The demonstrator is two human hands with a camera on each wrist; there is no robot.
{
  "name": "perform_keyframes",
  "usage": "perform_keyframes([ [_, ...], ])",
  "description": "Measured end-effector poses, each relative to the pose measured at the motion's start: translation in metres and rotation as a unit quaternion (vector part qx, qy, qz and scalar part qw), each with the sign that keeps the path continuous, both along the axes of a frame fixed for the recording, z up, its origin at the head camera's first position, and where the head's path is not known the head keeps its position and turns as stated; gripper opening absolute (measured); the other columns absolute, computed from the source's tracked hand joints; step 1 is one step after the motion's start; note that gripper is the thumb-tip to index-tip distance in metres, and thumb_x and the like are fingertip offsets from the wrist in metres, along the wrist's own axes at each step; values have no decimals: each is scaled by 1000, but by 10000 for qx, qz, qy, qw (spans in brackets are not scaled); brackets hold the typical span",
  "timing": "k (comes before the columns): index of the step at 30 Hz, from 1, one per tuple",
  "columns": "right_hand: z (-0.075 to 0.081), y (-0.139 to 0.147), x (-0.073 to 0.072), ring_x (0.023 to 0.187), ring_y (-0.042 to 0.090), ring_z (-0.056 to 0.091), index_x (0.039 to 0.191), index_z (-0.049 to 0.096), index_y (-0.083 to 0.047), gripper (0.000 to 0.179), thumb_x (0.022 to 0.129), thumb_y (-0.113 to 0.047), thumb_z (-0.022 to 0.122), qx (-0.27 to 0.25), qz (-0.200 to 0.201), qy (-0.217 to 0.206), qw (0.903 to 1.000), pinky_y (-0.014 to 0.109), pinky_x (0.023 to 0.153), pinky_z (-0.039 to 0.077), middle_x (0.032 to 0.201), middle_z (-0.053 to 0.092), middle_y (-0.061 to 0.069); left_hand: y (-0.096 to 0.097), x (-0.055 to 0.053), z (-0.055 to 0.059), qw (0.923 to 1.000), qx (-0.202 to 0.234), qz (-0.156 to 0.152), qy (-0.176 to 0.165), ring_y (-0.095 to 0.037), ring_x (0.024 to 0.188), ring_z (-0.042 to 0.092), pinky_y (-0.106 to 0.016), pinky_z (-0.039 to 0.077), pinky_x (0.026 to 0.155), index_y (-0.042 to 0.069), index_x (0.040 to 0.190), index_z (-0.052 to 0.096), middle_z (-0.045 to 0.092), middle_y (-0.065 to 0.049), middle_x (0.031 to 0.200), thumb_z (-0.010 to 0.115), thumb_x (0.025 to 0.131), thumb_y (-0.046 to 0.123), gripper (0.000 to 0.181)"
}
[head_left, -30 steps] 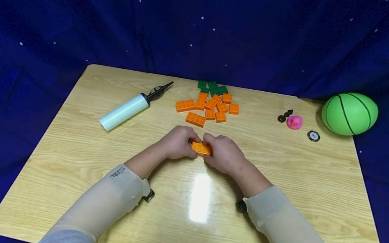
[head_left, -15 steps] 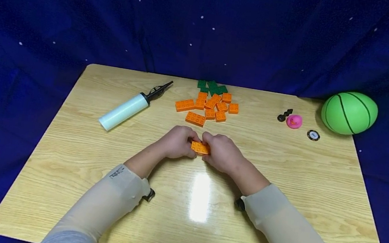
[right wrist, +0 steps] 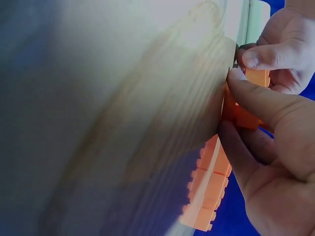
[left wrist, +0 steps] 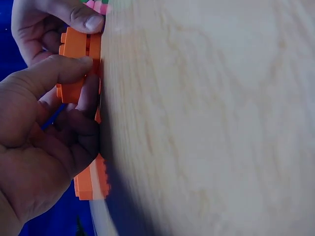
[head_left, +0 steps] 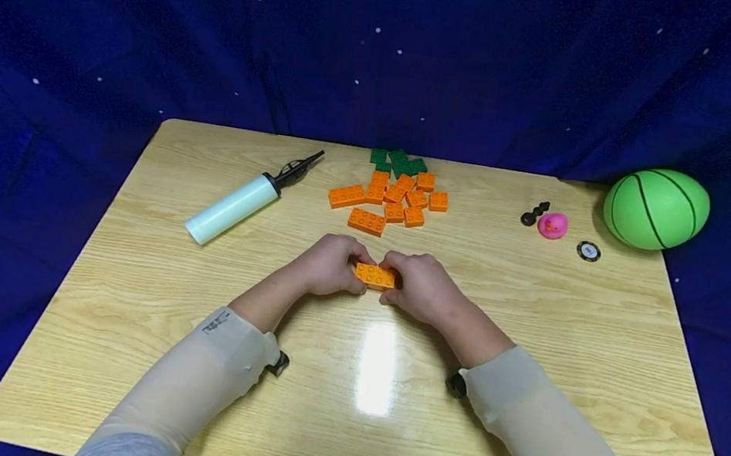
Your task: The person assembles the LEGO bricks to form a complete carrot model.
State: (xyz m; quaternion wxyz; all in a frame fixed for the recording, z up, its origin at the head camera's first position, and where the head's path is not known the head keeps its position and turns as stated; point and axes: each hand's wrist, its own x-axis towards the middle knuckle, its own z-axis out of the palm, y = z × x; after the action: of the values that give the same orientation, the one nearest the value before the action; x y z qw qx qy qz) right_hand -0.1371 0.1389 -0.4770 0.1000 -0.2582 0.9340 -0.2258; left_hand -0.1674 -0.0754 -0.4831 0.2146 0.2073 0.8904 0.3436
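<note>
Near the middle of the table, an eight-stud orange toy brick (head_left: 374, 274) is held between both hands. My left hand (head_left: 332, 266) grips its left end with thumb and fingers. At the right end, my right hand (head_left: 426, 287) pinches it, thumb on the near side. The left wrist view shows a second orange layer (left wrist: 95, 46) under the upper brick (left wrist: 74, 46), with a thin dark line between them. Both layers sit low at the tabletop. Fingers hide much of the ends.
Behind the hands lie several loose orange bricks (head_left: 366, 222) and several green bricks (head_left: 399, 161). A balloon pump (head_left: 233, 208) lies at left. On the right are a black spoon-like piece (head_left: 529, 219), pink rubber duck (head_left: 553, 225), poker chip (head_left: 589, 251) and green ball (head_left: 657, 210).
The held orange brick has shifted slightly left. My right fingers now cover less of its right end than half a second ago. The loose bricks stay in place.
</note>
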Motion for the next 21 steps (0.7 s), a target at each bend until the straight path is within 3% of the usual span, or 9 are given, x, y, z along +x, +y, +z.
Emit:
perform_keyframes([
  [6, 1, 4, -2, 79, 18, 60, 132, 67, -11, 56, 84, -28, 90, 37, 196, -272, 9994, 36, 78, 53, 96, 71, 1, 0, 0, -2, 10000, 29, 11, 83, -18, 83, 59, -31, 51, 75, 9, 112, 78, 68, -1, 99, 92, 76, 13, 39],
  [9, 3, 5, -1, 95, 21, 66, 139, 63, -9, 59, 87, -26, 86, 38, 307, -347, 9989, 40, 90, 55, 115, 73, 6, 1, 3, -3, 9999, 35, 81, 124, -18, 84, 59, -30, 51, 74, 9, 112, 79, 68, 0, 97, 92, 76, 13, 39],
  [12, 5, 5, 2, 115, 27, 66, 140, 63, -7, 52, 93, -21, 80, 18, 309, -219, 9993, 45, 102, 52, 130, 70, 11, 2, 6, -3, 9997, 33, 124, 223, -19, 83, 58, -30, 50, 72, 9, 114, 79, 67, 0, 95, 91, 76, 14, 40],
  [15, 5, 6, 4, 119, 30, 65, 138, 66, -7, 45, 96, -19, 76, -23, 210, -34, 9998, 47, 105, 51, 129, 70, 12, 3, 9, -1, 9993, 69, 153, 336, -18, 81, 58, -29, 50, 71, 10, 117, 78, 67, 0, 96, 90, 78, 15, 41],
  [21, 8, 11, 8, 121, 31, 65, 138, 66, -5, 46, 96, -22, 76, -60, 90, 114, 9999, 48, 106, 50, 129, 70, 13, 1, 13, 0, 9983, 405, 293, 314, -16, 73, 60, -30, 51, 69, 8, 123, 73, 66, -1, 91, 89, 83, 15, 44],
])
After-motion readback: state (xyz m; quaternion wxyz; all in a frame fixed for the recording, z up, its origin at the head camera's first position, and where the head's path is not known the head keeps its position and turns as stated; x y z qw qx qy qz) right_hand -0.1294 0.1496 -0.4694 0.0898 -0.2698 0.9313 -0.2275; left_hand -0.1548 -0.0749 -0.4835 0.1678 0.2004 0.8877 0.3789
